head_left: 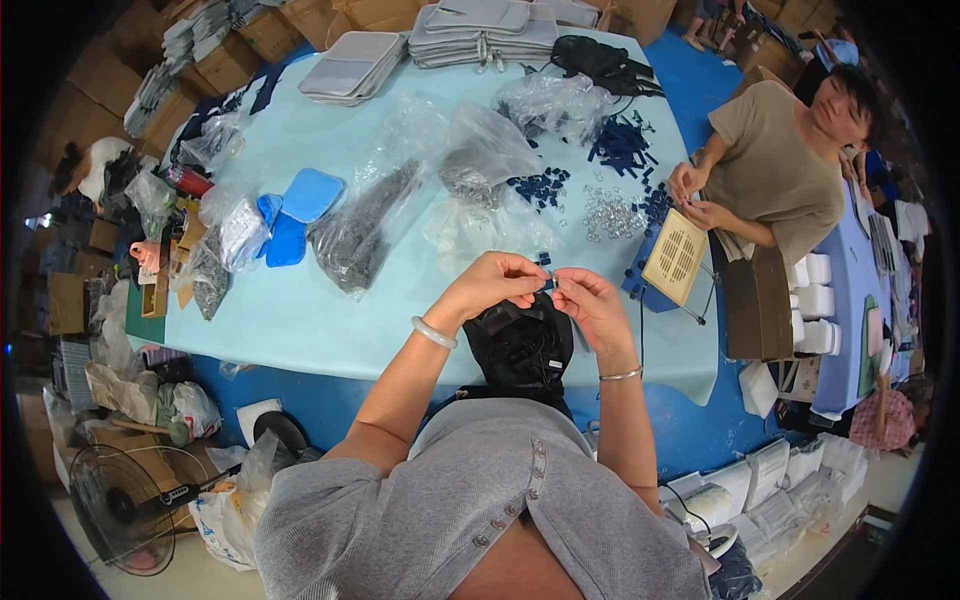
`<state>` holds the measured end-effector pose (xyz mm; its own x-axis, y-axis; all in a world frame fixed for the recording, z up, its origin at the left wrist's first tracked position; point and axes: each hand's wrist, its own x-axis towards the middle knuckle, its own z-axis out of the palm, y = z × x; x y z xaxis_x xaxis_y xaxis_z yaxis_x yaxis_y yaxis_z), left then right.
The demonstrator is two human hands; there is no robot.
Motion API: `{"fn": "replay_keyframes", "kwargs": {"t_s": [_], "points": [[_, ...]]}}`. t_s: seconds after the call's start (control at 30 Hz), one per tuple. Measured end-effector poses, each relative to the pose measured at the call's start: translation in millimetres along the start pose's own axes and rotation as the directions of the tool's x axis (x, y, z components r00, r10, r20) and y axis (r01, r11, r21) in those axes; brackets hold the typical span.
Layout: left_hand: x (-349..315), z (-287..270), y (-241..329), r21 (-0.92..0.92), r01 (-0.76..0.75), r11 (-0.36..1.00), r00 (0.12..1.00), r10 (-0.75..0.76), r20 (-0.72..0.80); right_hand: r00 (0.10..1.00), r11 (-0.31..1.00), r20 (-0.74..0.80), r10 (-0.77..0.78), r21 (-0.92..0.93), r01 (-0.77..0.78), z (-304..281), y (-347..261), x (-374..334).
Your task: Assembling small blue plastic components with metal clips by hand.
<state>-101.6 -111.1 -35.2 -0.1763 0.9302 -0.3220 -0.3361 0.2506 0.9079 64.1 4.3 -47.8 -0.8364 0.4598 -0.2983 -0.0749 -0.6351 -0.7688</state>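
Observation:
Above the near edge of the table, my left hand and my right hand meet with fingertips pinched together. Between them is a tiny dark piece with a metallic glint, too small to make out fully. Just beyond my fingertips, small dark blue webbing tabs lie on the table. Below my hands a black mesh bag rests at the table's edge against my lap. To the right are a scatter of small metal rings and a heap of dark blue webbing strips.
Clear plastic bags of dark parts and blue pouches lie on the light blue tabletop. Stacked grey cases stand at the back. On the right, a co-worker handles small pieces beside a blue box with a tan panel.

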Motion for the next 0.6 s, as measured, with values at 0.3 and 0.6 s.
{"fn": "replay_keyframes", "kwargs": {"t_s": [0.3, 0.6], "points": [[0.9, 1.3, 0.2, -0.013, 0.000, 1.000, 1.000, 0.000, 0.022, 1.000, 0.998, 0.006, -0.020, -0.060, 0.020, -1.0, 0.0, -2.6], [2.2, 5.0, 0.7, 0.017, -0.010, 1.000, 1.000, 0.010, 0.003, 0.999, 0.999, -0.012, -0.032, 0.002, 0.032, -2.1, -1.0, -2.9]]}}
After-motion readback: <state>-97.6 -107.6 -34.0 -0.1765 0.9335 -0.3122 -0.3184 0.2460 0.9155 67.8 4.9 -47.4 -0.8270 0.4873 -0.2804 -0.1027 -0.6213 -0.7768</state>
